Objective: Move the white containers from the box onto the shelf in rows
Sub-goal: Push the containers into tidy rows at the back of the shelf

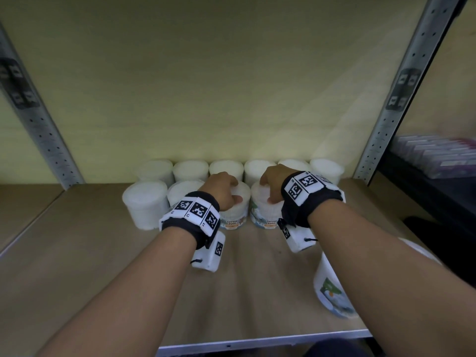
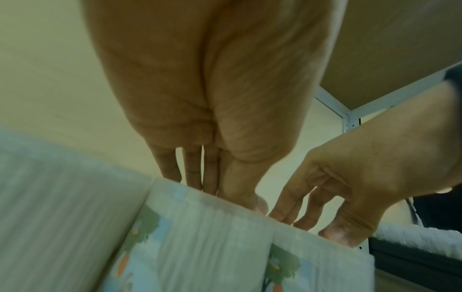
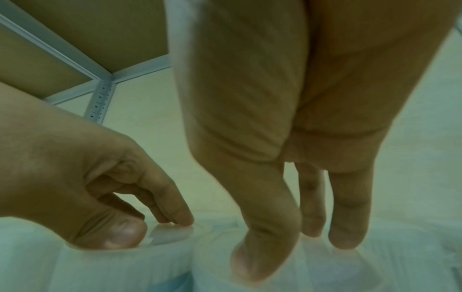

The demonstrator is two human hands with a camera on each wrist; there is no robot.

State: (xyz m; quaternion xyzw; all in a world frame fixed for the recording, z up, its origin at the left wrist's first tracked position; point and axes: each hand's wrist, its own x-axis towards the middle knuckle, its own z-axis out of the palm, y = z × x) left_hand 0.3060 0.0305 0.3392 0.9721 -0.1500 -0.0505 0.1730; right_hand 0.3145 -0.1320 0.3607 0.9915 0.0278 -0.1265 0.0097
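Left hand (image 1: 223, 191) gripping container (image 1: 235, 204) lid, right hand (image 1: 273, 185) likewise

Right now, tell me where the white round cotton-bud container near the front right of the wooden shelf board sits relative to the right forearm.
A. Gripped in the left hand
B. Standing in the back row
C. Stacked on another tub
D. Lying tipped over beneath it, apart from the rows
D: the white round cotton-bud container lies on its side beneath the right forearm, well forward of the rows on the wooden shelf board.

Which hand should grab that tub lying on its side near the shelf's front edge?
Right. The tipped tub lies just under the right forearm, while the left hand is farther away. Both hands rest on front-row tubs.
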